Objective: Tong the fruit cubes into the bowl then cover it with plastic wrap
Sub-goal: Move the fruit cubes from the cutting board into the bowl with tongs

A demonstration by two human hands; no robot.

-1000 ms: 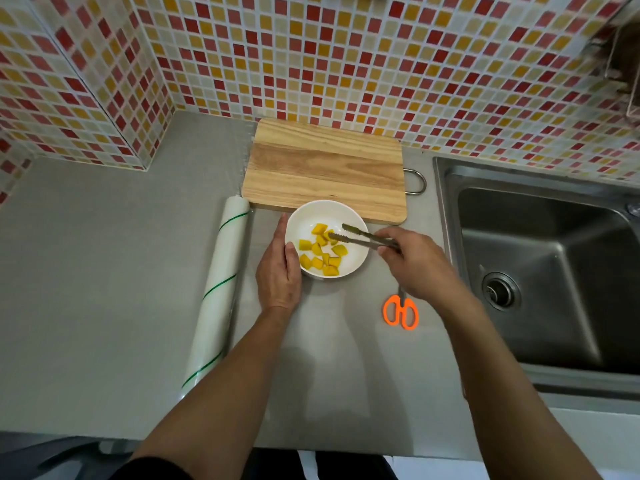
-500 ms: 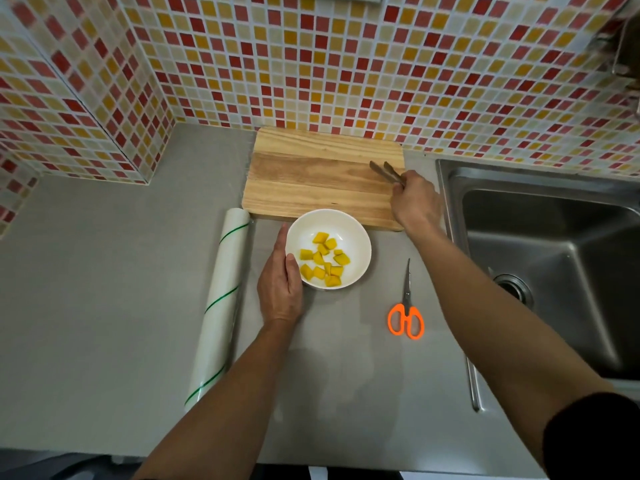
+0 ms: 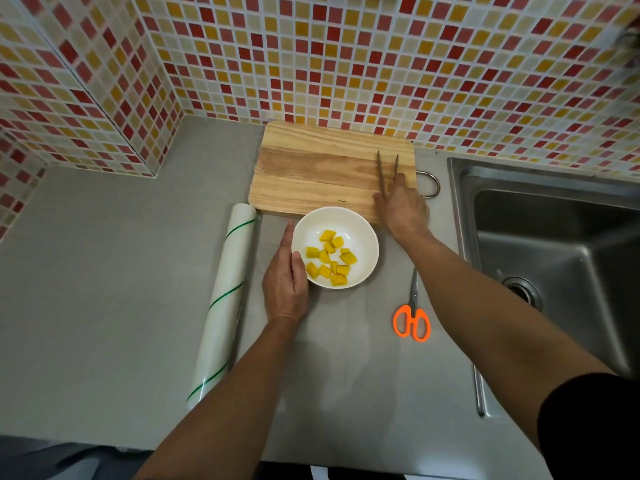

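Note:
A white bowl (image 3: pixel 367 230) stands on the grey counter just in front of a wooden cutting board (image 3: pixel 311 168). Several yellow fruit cubes (image 3: pixel 329 261) lie inside it. My left hand (image 3: pixel 285 285) cups the bowl's left side, thumb against the rim. The metal tongs (image 3: pixel 381 171) lie on the right end of the board with their arms spread and tips pointing at the wall. My right hand (image 3: pixel 403 209) covers their near end, fingers still on them. A roll of plastic wrap (image 3: pixel 225 299) with green stripes lies left of the bowl.
Orange-handled scissors (image 3: pixel 412 320) lie on the counter right of the bowl, blades pointing away from me. A steel sink (image 3: pixel 554 254) fills the right side. Tiled walls close off the back and the left corner.
My right hand carried the tongs out of the bowl to the right end of the cutting board and lowered them onto it. My left hand stayed on the bowl.

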